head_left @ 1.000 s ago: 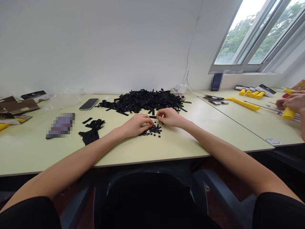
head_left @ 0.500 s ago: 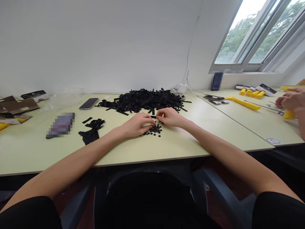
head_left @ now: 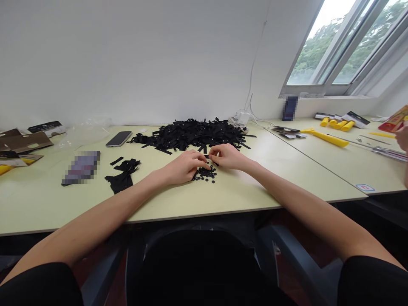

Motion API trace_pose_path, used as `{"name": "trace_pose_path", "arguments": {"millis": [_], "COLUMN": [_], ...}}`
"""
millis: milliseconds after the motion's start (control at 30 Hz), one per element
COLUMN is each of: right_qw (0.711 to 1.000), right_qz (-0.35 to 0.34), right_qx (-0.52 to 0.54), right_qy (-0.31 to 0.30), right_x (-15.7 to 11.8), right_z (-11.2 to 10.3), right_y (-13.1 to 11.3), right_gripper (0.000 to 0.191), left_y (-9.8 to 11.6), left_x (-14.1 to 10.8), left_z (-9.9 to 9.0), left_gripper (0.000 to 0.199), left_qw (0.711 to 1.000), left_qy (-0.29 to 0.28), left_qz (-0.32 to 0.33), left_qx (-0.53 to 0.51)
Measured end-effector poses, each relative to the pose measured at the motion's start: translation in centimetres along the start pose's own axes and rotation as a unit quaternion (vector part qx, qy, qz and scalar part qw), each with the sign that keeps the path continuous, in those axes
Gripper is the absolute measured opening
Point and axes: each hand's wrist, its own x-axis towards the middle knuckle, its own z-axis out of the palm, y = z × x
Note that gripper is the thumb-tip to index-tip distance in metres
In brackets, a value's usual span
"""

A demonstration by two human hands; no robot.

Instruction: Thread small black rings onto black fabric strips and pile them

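We have both bare hands over the near middle of the pale yellow-green, flat-topped table [head_left: 242,191]. Our left hand [head_left: 186,167] lies palm down, its fingers bent over the left part of a loose pile of small, round, black button-like discs [head_left: 208,173]. Its fingertips are among the discs, but we cannot tell whether they grip one. Our right hand [head_left: 230,157] is just beyond the pile to the right, thumb and fingers closed in a pinch on a short, flat, black fabric strip [head_left: 206,156], partly hidden by the fingers.

On the far side, near the white wall, we see a broad heap of matching black fabric strips [head_left: 191,134]. A smaller black fabric cluster [head_left: 123,180] sits left of our left hand, and beyond it lies a dark-screened, rectangular phone [head_left: 119,138]. Farther left we have a pixelated, purplish rectangular item [head_left: 83,168], a clear plastic bag [head_left: 84,131] and brown cardboard packaging [head_left: 27,142]. To the right, a long yellow handle [head_left: 328,138] lies across the adjoining tabletop, and another person's hand [head_left: 403,135] shows at the right edge.
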Motion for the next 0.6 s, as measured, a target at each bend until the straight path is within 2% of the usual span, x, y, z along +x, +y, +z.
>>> {"name": "trace_pose_path", "arguments": {"millis": [133, 333, 467, 600], "right_qw": [1.0, 1.0, 1.0, 1.0], "right_qz": [-0.003, -0.002, -0.001, -0.003], "right_qx": [-0.002, -0.002, 0.0, 0.004], "right_qy": [-0.003, -0.007, -0.008, -0.008], "right_x": [0.04, 0.15, 0.1, 0.08], "right_z": [0.0, 0.07, 0.02, 0.01], "right_y": [0.07, 0.3, 0.2, 0.21], "right_gripper": [0.015, 0.014, 0.014, 0.015], "left_y": [-0.03, -0.16, -0.12, 0.34], "left_x": [-0.01, -0.05, -0.05, 0.09], "left_z": [-0.01, 0.33, 0.3, 0.02], "left_gripper": [0.05, 0.059, 0.049, 0.031], "left_qw": [1.0, 1.0, 1.0, 1.0], "left_qy": [0.008, -0.017, -0.018, -0.013], "left_qz": [-0.009, 0.009, 0.0, -0.01], "left_qx": [-0.004, 0.012, 0.014, 0.005]}}
